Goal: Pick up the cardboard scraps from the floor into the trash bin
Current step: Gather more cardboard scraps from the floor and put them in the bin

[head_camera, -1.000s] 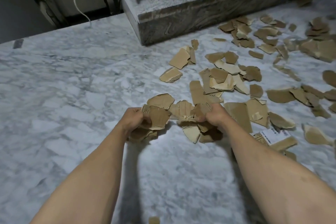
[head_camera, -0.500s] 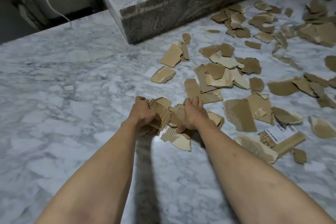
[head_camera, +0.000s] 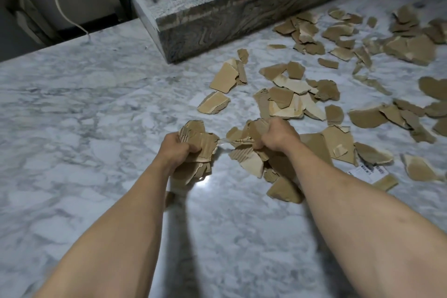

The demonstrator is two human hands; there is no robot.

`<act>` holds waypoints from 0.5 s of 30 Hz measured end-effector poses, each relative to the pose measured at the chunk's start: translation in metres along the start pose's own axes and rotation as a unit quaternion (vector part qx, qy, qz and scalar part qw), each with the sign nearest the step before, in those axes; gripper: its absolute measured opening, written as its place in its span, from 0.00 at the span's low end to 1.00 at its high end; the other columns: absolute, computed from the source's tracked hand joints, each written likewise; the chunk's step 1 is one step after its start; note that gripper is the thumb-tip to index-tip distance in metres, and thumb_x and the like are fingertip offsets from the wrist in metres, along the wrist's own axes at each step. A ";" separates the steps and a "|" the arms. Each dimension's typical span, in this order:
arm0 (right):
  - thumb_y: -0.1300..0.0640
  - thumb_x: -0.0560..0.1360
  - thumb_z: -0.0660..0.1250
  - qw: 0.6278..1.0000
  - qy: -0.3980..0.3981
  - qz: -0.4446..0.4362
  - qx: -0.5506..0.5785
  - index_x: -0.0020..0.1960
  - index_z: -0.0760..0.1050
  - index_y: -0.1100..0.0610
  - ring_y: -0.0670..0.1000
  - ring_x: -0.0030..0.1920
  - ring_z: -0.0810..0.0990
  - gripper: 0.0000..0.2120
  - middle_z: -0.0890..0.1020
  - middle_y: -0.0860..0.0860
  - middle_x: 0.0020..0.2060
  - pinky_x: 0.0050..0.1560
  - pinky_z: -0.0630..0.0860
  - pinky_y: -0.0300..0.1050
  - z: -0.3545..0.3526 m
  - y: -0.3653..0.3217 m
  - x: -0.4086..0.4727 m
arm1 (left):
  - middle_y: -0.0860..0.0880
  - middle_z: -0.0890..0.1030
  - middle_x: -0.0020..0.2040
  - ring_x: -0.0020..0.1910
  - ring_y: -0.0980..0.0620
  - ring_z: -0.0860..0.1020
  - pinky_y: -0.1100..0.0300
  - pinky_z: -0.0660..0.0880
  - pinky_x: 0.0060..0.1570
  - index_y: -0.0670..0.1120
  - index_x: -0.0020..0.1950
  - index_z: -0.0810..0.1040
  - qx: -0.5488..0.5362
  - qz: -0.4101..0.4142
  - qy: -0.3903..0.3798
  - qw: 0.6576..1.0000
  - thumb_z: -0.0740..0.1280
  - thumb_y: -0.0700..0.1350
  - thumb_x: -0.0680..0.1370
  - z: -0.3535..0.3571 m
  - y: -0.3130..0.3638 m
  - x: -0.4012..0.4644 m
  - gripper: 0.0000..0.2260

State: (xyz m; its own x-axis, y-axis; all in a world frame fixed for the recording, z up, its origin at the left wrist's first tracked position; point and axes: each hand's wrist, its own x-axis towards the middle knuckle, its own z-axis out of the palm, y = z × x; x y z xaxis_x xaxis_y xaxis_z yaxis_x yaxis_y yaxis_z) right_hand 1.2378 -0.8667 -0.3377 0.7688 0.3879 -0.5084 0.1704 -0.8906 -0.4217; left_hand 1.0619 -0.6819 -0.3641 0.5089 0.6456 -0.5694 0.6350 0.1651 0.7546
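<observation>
Cardboard scraps (head_camera: 193, 143) bunched in left hand (head_camera: 175, 149); right hand (head_camera: 275, 135) clutches another bunch.

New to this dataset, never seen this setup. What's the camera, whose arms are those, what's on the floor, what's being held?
There is no robot here: a person works with bare hands. The one picture comes from a wide-angle camera worn on the person's head, looking forward and down, so the two forearms reach in from the bottom edge.

The surface is a white and grey marble floor, with a dark veined stone step behind it. Torn brown cardboard scraps lie scattered toward the right, and one piece carries a white printed label.

The left hand grips a bunch of brown corrugated scraps. The right hand grips a second bunch of scraps, some hanging below the fist. No trash bin is in view.
</observation>
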 end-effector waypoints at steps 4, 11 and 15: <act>0.53 0.66 0.81 0.998 0.042 0.031 -0.020 0.66 0.75 0.53 0.61 0.60 0.78 0.30 0.81 0.57 0.59 0.54 0.75 0.49 -0.013 -0.003 -0.004 | 0.40 0.86 0.46 0.45 0.39 0.85 0.42 0.81 0.53 0.42 0.45 0.82 -0.022 -0.007 -0.010 1.000 0.75 0.31 0.69 0.009 0.011 0.001 0.10; 0.57 0.63 0.83 0.993 -0.065 0.093 0.034 0.74 0.63 0.58 0.61 0.67 0.73 0.45 0.74 0.58 0.68 0.61 0.74 0.51 -0.019 0.038 -0.014 | 0.36 0.85 0.49 0.45 0.39 0.84 0.48 0.82 0.52 0.38 0.49 0.82 0.032 -0.011 -0.094 0.995 0.74 0.34 0.70 0.034 0.039 0.002 0.09; 0.56 0.64 0.83 0.988 -0.116 0.100 -0.007 0.80 0.49 0.53 0.61 0.71 0.69 0.56 0.67 0.57 0.75 0.66 0.72 0.54 0.006 0.070 -0.028 | 0.39 0.78 0.58 0.53 0.42 0.79 0.50 0.78 0.53 0.36 0.54 0.81 0.213 0.070 -0.116 0.968 0.77 0.43 0.69 0.079 0.039 0.008 0.18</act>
State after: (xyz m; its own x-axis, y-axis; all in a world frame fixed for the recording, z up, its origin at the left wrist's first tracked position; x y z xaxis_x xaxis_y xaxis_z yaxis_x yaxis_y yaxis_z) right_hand 1.2243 -0.9389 -0.3574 0.6256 0.2463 -0.7402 0.0386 -0.9575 -0.2859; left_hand 1.1365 -0.7291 -0.3645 0.6925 0.4457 -0.5673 0.7075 -0.2659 0.6548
